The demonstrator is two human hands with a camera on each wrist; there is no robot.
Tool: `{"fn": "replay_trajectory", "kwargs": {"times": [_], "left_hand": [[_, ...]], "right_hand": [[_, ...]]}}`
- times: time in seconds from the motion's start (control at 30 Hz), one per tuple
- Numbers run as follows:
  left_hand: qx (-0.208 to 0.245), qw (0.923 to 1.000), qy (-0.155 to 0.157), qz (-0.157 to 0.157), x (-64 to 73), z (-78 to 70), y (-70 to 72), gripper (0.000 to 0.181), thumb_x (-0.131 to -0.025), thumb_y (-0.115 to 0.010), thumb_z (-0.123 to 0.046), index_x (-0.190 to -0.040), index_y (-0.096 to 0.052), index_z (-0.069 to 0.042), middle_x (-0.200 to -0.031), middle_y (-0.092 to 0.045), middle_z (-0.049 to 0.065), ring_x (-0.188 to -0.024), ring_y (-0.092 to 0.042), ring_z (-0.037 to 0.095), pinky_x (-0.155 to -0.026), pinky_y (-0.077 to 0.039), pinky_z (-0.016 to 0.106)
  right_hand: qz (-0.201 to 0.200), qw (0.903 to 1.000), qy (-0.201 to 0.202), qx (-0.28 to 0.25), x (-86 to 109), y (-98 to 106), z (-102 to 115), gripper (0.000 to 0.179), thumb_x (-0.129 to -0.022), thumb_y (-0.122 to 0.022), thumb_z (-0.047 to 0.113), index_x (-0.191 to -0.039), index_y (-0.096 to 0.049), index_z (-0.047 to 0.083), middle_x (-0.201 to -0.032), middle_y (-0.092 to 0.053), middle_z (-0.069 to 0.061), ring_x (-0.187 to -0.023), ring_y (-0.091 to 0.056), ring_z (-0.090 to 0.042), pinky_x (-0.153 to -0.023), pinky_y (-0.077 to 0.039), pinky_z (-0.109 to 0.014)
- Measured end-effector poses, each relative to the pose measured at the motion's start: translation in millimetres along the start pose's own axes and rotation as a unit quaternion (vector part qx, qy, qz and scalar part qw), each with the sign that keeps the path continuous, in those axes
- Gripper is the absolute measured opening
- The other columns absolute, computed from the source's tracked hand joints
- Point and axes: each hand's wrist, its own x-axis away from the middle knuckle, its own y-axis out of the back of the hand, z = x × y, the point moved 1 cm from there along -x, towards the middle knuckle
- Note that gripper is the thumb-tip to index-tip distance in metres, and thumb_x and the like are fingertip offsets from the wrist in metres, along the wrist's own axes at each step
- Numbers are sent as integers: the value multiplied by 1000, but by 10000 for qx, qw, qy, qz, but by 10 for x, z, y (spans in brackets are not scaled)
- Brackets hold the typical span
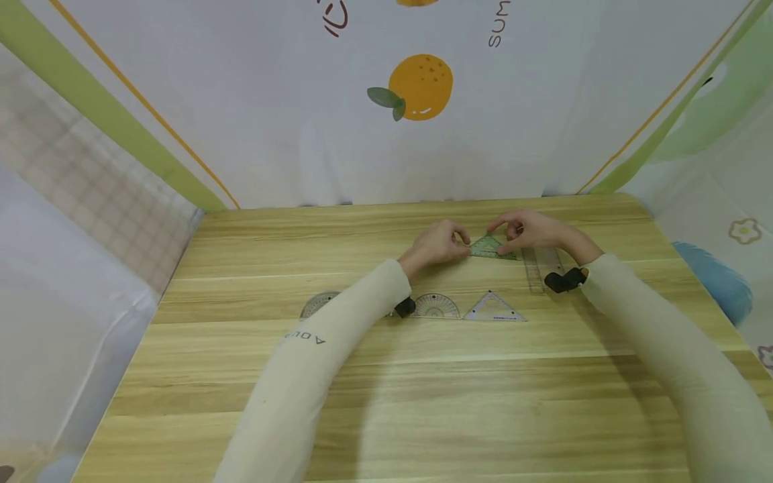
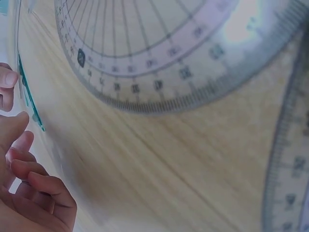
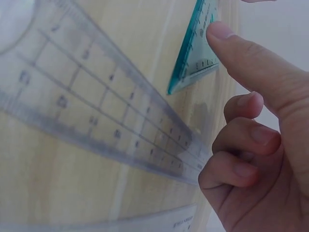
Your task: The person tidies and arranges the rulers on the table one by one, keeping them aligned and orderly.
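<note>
A green translucent set square (image 1: 486,247) lies near the back of the table, between the two hands. My right hand (image 1: 531,228) holds it, index finger at its top corner and thumb on its lower right part. In the right wrist view the thumb (image 3: 241,53) overlaps the set square's face (image 3: 200,48), with the other fingers curled below. My left hand (image 1: 439,243) is at its left corner, fingertips close to the edge. The left wrist view shows that hand's fingers (image 2: 48,188) loosely bent, with a gap beside the set square's edge (image 2: 30,96).
Two clear rulers (image 1: 533,272) lie beneath the right wrist. In front, a row holds clear protractors (image 1: 436,307) and a clear set square (image 1: 495,315); the left forearm covers part of it. A patterned cloth (image 1: 272,134) hangs behind the wooden table (image 1: 453,402).
</note>
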Motion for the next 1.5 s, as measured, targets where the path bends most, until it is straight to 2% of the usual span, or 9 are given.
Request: {"fn": "replay_trajectory", "kwargs": {"times": [0.33,0.77,1.27,1.5], "left_hand": [[-98,9999,44,-1,-10,-13,-51,18,-92,-78,-23,-108,-75,-15,-88,-63,-2,-79,-55,13,-66,-44,27],[-336,9994,127,-17,-26,-41,-81,18,-95,-74,-27,-109,-74,-17,-94,-63,-2,-81,-56,13,-68,-45,29],[-240,9993,266,-117,-11,-51,-76,16,-96,-73,-28,-107,-74,-16,-93,-63,-2,-79,-56,14,-66,-44,29],[-184,9993,306,-118,-18,-58,-78,14,-97,-71,-24,-108,-74,-15,-97,-65,-1,-81,-56,14,-67,-45,30]], "right_hand": [[4,9998,-67,170,-20,5,-27,52,-90,-80,11,-135,-60,-3,-69,-46,-5,-61,-40,-16,-63,-37,-31],[88,9999,-3,77,-31,-2,-36,53,-89,-80,6,-136,-58,-6,-65,-46,-7,-57,-39,-15,-61,-37,-30],[232,9989,152,367,-38,6,10,55,-89,-80,7,-136,-57,-6,-64,-48,-5,-56,-42,-13,-59,-38,-28],[323,9990,214,221,-51,9,-11,55,-90,-79,5,-137,-55,-9,-63,-48,-5,-55,-41,-13,-58,-39,-28]]}}
